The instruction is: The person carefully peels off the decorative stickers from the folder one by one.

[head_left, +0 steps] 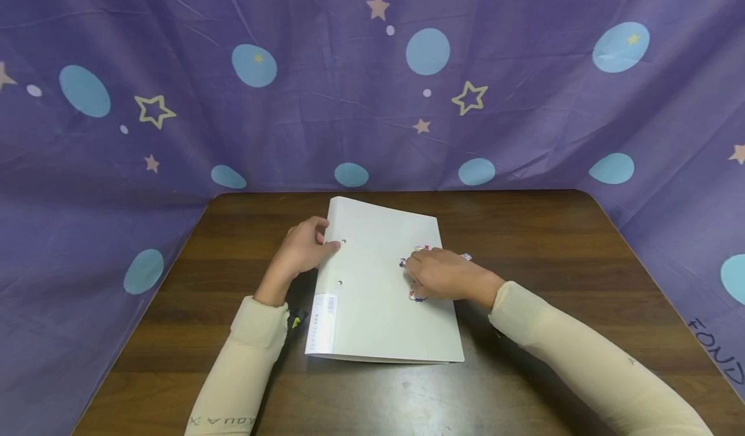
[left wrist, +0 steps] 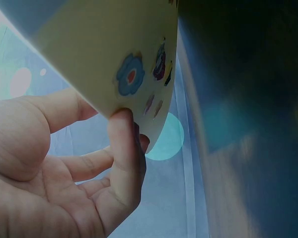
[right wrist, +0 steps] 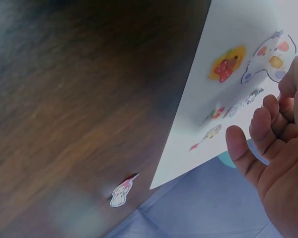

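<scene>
A white ring binder (head_left: 378, 281) lies closed on the wooden table, its labelled spine to the left. My left hand (head_left: 304, 247) holds that spine, thumb on the cover near a rivet and fingers curled at the edge. A blue flower sticker (left wrist: 131, 74) and smaller ones show on the binder's spine side in the left wrist view. Over the cover's right half, my right hand (head_left: 445, 273) has curled fingers among several stickers. Its thumb is right at a large dark-outlined sticker (right wrist: 275, 54); beside it is an orange sticker (right wrist: 227, 64). Whether the fingers pinch one, I cannot tell.
A small cartoon sticker (right wrist: 121, 192) lies on the table just past the binder's right edge. The brown table (head_left: 553, 261) has rounded far corners. A purple curtain (head_left: 349, 99) with stars and blue ovals hangs behind it and along both sides.
</scene>
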A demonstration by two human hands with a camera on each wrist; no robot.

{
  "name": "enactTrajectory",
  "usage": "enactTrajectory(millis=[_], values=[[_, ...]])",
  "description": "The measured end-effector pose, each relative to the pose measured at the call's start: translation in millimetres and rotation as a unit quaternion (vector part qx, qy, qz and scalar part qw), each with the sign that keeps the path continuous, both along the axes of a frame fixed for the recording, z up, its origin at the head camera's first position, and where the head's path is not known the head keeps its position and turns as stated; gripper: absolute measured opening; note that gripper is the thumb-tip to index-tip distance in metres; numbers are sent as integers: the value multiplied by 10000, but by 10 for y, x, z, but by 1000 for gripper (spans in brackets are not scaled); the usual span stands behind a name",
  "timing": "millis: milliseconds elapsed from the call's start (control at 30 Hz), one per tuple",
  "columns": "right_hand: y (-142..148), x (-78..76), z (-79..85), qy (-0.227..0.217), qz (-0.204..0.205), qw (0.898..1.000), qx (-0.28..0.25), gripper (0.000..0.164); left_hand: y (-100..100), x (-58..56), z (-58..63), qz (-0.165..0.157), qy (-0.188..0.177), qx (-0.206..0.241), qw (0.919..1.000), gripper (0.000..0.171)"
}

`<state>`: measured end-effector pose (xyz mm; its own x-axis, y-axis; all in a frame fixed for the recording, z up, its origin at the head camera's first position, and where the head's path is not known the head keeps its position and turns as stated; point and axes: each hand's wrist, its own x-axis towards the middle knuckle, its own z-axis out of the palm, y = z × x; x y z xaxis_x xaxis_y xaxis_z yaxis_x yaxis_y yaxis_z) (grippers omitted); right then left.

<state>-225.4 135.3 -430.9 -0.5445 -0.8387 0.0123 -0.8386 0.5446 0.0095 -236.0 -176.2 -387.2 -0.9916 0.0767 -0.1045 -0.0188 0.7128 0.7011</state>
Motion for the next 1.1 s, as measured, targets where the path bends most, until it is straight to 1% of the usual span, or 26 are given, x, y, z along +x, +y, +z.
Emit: enactTrajectory(millis=[167,267,400,567,667,767,933,1100], values=[[68,5,39,-92,-248,9996,-59,19,0,-7,-2,-11,-13,-24,10000,61],[106,8,61,-126,-264,9992,-264,21,-3,-10,-3,-14,-30,-11,10000,61],[151,6,82,-111,-261,9977,-611,16,-6,-10,-3,-4,-43,2,10000,61],[216,-23,93,-72,-475,9949,-882,13,-1,2,16,2,-46,14,10000,60],[268,-44,110,26,-499,9931,-1064,14,4,6,27,7,-55,5,10000,60],[332,-56,151,-4,-512,9904,-1285,15,5,6,33,2,-67,4,10000,60],[445,-79,233,-304,-759,9869,-1394,15,2,5,33,-20,-76,3,10000,61],[561,-119,284,-802,-1110,9830,-1226,21,-3,-3,20,-38,-64,17,10000,61]])
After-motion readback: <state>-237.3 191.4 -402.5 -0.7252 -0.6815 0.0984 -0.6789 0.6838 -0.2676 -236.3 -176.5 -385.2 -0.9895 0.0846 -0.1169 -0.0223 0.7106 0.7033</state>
